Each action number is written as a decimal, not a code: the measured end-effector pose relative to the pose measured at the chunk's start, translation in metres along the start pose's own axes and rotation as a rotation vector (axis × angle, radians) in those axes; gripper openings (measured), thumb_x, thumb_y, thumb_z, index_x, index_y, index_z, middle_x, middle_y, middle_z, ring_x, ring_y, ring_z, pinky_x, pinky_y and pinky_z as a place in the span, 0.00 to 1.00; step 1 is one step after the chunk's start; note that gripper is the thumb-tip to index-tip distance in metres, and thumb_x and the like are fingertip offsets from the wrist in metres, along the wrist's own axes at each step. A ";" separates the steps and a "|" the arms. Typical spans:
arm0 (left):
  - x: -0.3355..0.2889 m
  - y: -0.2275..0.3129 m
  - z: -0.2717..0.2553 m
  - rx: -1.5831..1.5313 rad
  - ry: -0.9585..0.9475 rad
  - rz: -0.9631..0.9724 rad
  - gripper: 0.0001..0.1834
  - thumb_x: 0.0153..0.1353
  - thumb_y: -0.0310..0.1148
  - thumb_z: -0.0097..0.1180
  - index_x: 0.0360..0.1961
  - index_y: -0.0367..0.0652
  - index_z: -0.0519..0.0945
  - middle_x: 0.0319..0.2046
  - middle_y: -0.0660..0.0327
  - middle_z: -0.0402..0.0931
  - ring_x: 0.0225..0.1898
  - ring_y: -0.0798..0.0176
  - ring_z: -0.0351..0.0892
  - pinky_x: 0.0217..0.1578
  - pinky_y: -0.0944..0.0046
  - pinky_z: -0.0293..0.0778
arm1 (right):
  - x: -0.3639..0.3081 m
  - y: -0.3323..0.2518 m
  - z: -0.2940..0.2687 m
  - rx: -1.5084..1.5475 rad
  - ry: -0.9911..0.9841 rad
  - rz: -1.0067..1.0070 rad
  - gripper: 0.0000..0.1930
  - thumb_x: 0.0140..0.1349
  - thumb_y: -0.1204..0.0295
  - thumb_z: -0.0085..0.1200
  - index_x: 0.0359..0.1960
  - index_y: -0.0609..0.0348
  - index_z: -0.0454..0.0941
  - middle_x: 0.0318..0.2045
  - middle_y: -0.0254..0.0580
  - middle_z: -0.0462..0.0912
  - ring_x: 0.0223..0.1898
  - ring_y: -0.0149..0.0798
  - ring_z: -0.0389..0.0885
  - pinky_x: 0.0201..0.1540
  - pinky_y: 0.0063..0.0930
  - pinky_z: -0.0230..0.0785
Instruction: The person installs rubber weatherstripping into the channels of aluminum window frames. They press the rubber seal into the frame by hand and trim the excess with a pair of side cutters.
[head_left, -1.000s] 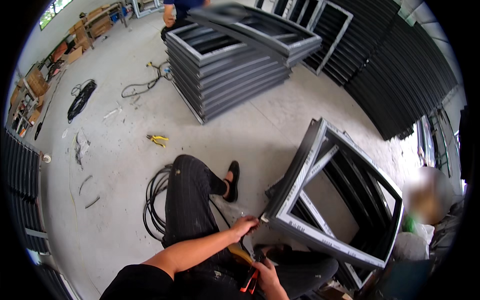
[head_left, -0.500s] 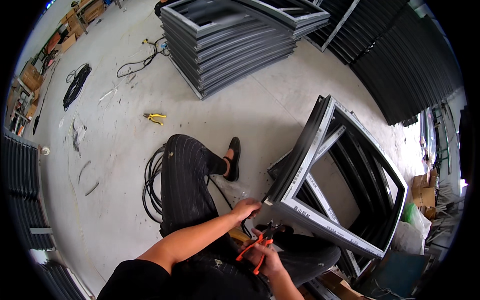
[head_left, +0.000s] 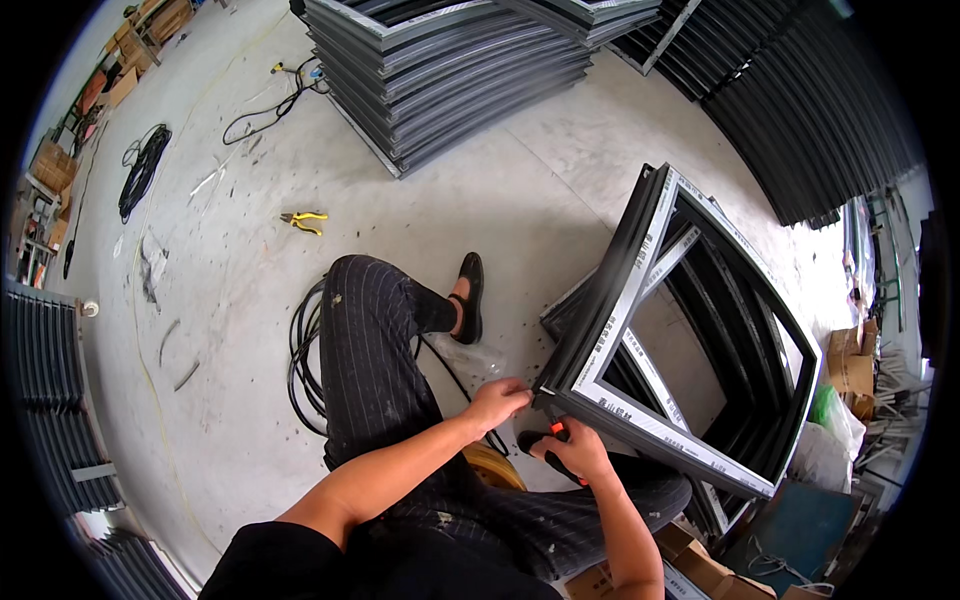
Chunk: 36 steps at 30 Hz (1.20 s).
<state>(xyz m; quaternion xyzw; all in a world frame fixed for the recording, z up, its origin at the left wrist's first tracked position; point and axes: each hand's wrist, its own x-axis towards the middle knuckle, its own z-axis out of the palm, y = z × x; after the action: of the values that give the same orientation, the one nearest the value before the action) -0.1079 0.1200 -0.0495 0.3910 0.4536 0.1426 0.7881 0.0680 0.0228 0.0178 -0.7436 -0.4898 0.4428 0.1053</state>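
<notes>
My left hand is pinched closed at the lower left corner of a dark window frame faced with whitish printed film. Whatever sits between its fingertips is too small to make out. Just below that corner, my right hand grips a pair of pliers with orange handles. The pliers' jaws point up toward the corner and are mostly hidden by the hand and the dark frame edge. The frame leans upright at my right, with more dark frames behind it.
Yellow-handled pliers lie on the floor ahead. A black hose coil rests by my left leg, and a yellow round object between my legs. Stacked frames stand far ahead; cardboard boxes sit at the lower right.
My right hand has risen from my lap to the frame's corner, bringing the orange-handled pliers. My left hand has shifted slightly right and up at the corner.
</notes>
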 end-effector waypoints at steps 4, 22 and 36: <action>-0.002 0.011 -0.007 0.331 0.037 0.178 0.10 0.63 0.36 0.55 0.33 0.40 0.79 0.22 0.65 0.76 0.24 0.70 0.72 0.27 0.67 0.67 | 0.006 0.007 0.008 0.054 -0.024 -0.012 0.18 0.50 0.61 0.62 0.36 0.62 0.77 0.27 0.55 0.79 0.32 0.56 0.78 0.36 0.42 0.69; -0.008 0.030 -0.010 0.797 0.126 0.504 0.08 0.58 0.33 0.57 0.33 0.40 0.80 0.28 0.51 0.77 0.32 0.46 0.77 0.32 0.52 0.70 | 0.012 0.011 0.010 0.271 -0.077 0.090 0.17 0.50 0.64 0.64 0.39 0.60 0.79 0.24 0.42 0.80 0.26 0.34 0.76 0.33 0.31 0.69; -0.013 0.032 -0.007 0.900 0.213 0.594 0.06 0.56 0.29 0.55 0.29 0.37 0.78 0.27 0.50 0.76 0.34 0.42 0.75 0.35 0.48 0.70 | 0.013 -0.006 0.005 0.103 0.003 0.018 0.15 0.49 0.65 0.61 0.36 0.61 0.80 0.22 0.46 0.80 0.25 0.41 0.80 0.32 0.34 0.71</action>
<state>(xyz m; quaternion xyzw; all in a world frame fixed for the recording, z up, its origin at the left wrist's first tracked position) -0.1164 0.1368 -0.0198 0.7841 0.4172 0.1895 0.4186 0.0623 0.0351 0.0110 -0.7421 -0.4597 0.4674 0.1402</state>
